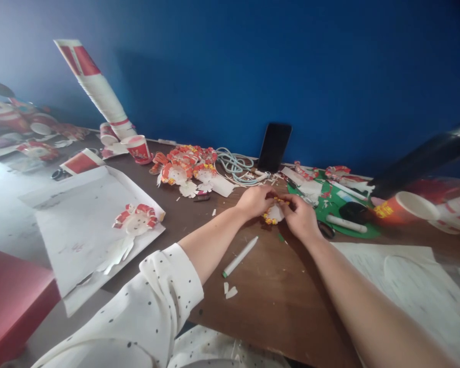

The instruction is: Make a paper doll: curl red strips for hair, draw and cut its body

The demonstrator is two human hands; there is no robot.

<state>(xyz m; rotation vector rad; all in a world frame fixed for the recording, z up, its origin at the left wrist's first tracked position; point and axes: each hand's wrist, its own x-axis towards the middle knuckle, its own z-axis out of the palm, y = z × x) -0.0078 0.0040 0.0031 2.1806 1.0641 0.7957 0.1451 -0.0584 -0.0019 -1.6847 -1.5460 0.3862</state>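
Both hands work on a small paper-cup flower [275, 213], its white base in the middle and its red-yellow strips curled around it. My left hand [256, 201] closes its fingers on the far left rim. My right hand [301, 216] pinches the curled strips on the right side, and the fingertips of both hands almost meet at the far edge. Part of the flower is hidden behind the fingers. Nearer to me on the brown table [264, 286] lie a white marker with a green end [240, 256] and a few white paper scraps [230, 291].
Several finished paper-cup flowers [184, 166] pile up at the back beside a coiled cable [235, 164]. A phone [275, 147] leans on the blue wall. To the left are a white paper sheet [76, 230] and a tall cup stack [99, 92]; at right, a green sheet [362, 232] and an orange cup [400, 209].
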